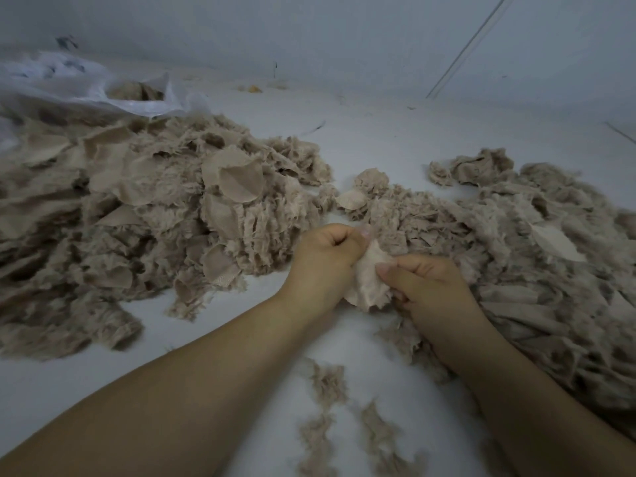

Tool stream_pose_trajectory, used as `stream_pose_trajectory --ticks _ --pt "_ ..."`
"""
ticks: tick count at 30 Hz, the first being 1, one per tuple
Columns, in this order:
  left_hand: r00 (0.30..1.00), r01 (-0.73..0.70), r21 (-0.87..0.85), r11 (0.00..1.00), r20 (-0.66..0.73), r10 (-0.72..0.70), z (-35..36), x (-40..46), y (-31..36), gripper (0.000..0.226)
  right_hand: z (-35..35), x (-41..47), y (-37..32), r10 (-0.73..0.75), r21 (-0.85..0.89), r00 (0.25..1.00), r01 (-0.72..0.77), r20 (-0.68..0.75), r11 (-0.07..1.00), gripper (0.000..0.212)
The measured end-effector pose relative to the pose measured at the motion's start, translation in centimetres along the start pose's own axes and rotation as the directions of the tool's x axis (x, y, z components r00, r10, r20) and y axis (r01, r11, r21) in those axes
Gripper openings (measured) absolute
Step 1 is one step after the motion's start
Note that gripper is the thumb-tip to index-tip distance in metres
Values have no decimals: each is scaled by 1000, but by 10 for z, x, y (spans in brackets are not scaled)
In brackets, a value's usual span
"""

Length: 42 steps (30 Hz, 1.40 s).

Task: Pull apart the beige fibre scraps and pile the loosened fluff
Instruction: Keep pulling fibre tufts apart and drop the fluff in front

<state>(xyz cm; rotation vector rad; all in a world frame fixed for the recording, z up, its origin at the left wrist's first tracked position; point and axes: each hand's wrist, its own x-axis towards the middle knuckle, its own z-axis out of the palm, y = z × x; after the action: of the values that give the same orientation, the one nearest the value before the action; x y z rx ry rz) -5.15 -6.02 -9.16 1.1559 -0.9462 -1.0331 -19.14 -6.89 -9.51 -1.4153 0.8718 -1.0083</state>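
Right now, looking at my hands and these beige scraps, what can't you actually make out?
All from the head view:
- Scrap held between left hand and right hand: its lower edge is hidden behind both, so any tear is unclear.
- Left pile: cut off by the left edge.
- Right pile: runs past the right edge.
- Plastic bag: its contents are dim and blurred.
- Small yellowish bit by the wall: too small to identify.
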Motion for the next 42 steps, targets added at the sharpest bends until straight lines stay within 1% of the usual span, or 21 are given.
stream_pose_trajectory --ticks 3,5,7,9,12,15,17,19,20,21,22,24,26,29,31,32,33,36,38,40,42 --pt "994 85 -143 986 -62 -95 -8 6 3 37 -1 0 -1 16 60 996 -11 -93 998 54" --pt "985 147 -37 988 100 -143 -16 9 8 50 -2 0 -1 8 61 987 1 -160 998 52" --pt "917 166 179 970 334 -218 -19 8 13 64 -4 0 1 -11 47 984 20 -176 999 58" --pt "842 117 299 947 476 -254 -19 7 15 53 -3 0 2 -32 49 984 42 -173 998 60" --pt "838 161 214 964 487 -248 -24 7 18 35 -1 0 1 -55 39 990 60 -131 997 47" --pt "892 121 181 976 411 -187 -20 4 15 36 -2 1 5 -62 -94 994 53 -90 994 31" --pt "986 25 -50 998 163 -16 -16 7 14 37 -3 2 5 -36 -106 992 23 -121 994 34" --pt "970 -204 -244 948 -180 162 -20 14 18 29 -5 2 4 13 -71 982 -27 -189 997 44" --pt "942 -290 -259 921 -248 227 -21 16 20 18 -5 2 3 32 -45 975 -43 -220 998 46" --pt "929 -332 -225 916 -244 277 -20 16 19 14 -5 1 2 42 -25 970 -50 -239 998 46" --pt "933 -331 -131 935 -193 303 -17 15 15 26 -4 1 1 45 -8 967 -48 -250 999 45" --pt "950 -306 241 921 16 311 -8 12 1 36 -2 1 0 35 17 962 -31 -271 999 41" --pt "923 -386 596 704 253 291 3 12 -10 39 -1 2 0 17 26 956 -9 -294 1000 35" --pt "895 -443 745 498 399 199 10 15 -11 45 -1 3 2 -30 30 955 41 -294 999 29" --pt "882 -470 778 417 421 210 10 15 -9 18 -1 4 2 -37 24 959 45 -282 999 23" --pt "883 -470 766 440 411 228 10 14 -10 5 0 5 2 -25 17 958 31 -284 999 21" --pt "884 -468 729 500 390 259 9 12 -10 4 0 5 2 -9 5 959 11 -285 1000 23" --pt "889 -449 491 747 331 316 8 7 -6 20 1 6 -1 45 -28 977 -52 -208 998 31" --pt "887 -433 387 814 344 308 9 1 -2 24 2 6 -7 143 -9 979 -146 -149 989 32" --pt "899 -355 228 907 351 264 9 -4 1 25 2 8 -14 277 17 954 -277 -115 961 34" --pt "900 -236 37 971 384 204 8 -7 3 22 2 8 -17 332 15 941 -332 -67 943 36"
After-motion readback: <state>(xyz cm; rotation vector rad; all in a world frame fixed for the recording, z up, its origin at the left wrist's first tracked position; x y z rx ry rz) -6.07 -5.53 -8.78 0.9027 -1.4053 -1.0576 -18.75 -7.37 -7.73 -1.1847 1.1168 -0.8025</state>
